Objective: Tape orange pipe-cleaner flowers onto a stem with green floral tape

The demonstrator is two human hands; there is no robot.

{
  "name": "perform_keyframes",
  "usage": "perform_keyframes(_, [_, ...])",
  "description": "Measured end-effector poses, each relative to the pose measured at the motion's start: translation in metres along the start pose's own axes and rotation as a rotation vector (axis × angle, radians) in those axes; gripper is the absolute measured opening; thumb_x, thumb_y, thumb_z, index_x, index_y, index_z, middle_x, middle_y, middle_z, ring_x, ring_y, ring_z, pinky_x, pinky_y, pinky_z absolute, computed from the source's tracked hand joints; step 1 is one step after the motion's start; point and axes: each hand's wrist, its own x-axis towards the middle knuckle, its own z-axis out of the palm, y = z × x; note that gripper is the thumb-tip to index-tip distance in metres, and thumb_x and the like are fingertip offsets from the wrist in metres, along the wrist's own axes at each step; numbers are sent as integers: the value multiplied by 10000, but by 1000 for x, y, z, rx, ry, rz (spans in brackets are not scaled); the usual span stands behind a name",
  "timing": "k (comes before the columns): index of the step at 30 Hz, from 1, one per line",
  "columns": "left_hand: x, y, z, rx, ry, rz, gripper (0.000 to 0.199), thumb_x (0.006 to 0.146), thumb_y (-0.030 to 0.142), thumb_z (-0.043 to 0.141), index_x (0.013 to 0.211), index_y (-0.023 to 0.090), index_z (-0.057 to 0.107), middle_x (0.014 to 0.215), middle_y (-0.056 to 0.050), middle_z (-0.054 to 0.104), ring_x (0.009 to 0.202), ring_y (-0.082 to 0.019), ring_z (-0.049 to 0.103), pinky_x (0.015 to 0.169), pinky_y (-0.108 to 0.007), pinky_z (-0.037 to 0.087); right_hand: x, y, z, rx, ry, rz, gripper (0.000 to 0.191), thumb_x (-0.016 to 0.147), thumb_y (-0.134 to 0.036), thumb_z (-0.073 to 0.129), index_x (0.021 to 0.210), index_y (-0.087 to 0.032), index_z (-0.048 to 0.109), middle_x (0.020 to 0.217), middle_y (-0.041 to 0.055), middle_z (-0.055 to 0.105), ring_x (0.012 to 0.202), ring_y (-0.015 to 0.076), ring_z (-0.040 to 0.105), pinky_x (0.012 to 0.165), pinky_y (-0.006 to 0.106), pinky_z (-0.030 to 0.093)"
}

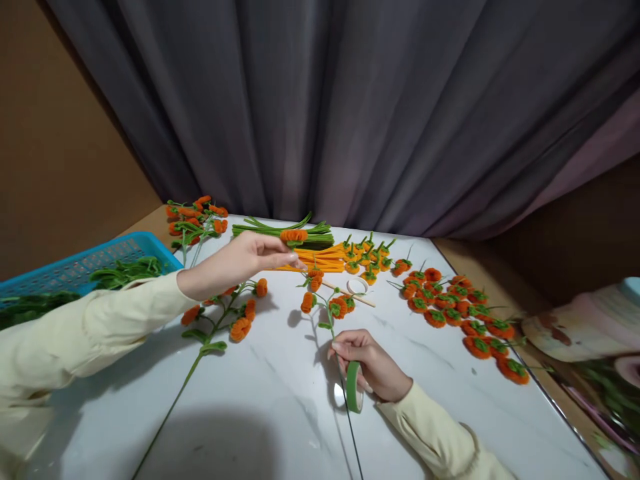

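Note:
My left hand (245, 260) reaches over the table with thumb and fingers pinched together. Just above its fingertips sits an orange fuzzy pipe-cleaner flower (293, 236) with a green base; its stem is hidden in the pinch. My right hand (370, 363) grips the thin dark stem (350, 423) of an upright flower spray, whose orange blooms (338, 307) stand above the fingers. A roll of green tape (354, 387) hangs at the same hand's fingers. Left of the spray lies a larger branch (200, 357) with orange blooms and green leaves.
Orange flower heads (445, 300) cover the table's right side, beside yellow ones (370, 260). Green (315, 233) and yellow-orange pipe cleaners (325, 260) lie at the back, near a white ring (357, 287) and thin stick (367, 303). A blue basket (155, 243) stands left, a jar (585, 320) right.

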Motion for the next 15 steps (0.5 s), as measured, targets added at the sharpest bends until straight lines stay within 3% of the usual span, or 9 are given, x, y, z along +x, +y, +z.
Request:
perform_keyframes(4, [-5, -6, 20, -125, -5, -81, 277, 765, 437, 621, 793, 170, 693, 864, -42, 705, 743, -159, 613, 590, -225, 442, 0, 0, 0, -1, -11, -18, 247, 654, -318, 730, 651, -77, 677, 439, 15, 603, 204, 32, 336, 225, 153, 181])
perform_keyframes(7, [-6, -11, 34, -255, 26, -70, 257, 716, 404, 681, 770, 155, 650, 792, -47, 707, 748, -170, 621, 589, -228, 432, 0, 0, 0, 1, -24, -27, 247, 655, -316, 729, 659, -75, 681, 440, 10, 600, 203, 30, 331, 220, 153, 183])
perform_keyframes(9, [-7, -12, 44, -318, 74, -71, 294, 700, 383, 705, 864, 153, 625, 772, -43, 712, 772, -178, 633, 631, -240, 445, -1, 0, 1, 2, -27, -32, 248, 650, -318, 731, 658, -75, 681, 440, 8, 599, 205, 32, 337, 216, 153, 186])
perform_keyframes(12, [-10, -13, 58, -407, 143, -72, 509, 693, 359, 720, 1128, 161, 545, 812, -34, 724, 818, -176, 645, 708, -250, 460, -1, 1, 1, -2, -26, -35, 250, 641, -318, 735, 652, -74, 679, 437, 7, 597, 207, 37, 348, 213, 154, 187])
perform_keyframes(15, [-13, -12, 70, -452, 149, -50, 687, 696, 318, 726, 1301, 200, 423, 769, -3, 721, 734, -151, 647, 678, -237, 467, 0, 2, 0, -8, -29, -45, 247, 645, -309, 733, 664, -69, 682, 451, 8, 601, 209, 34, 353, 214, 154, 171])
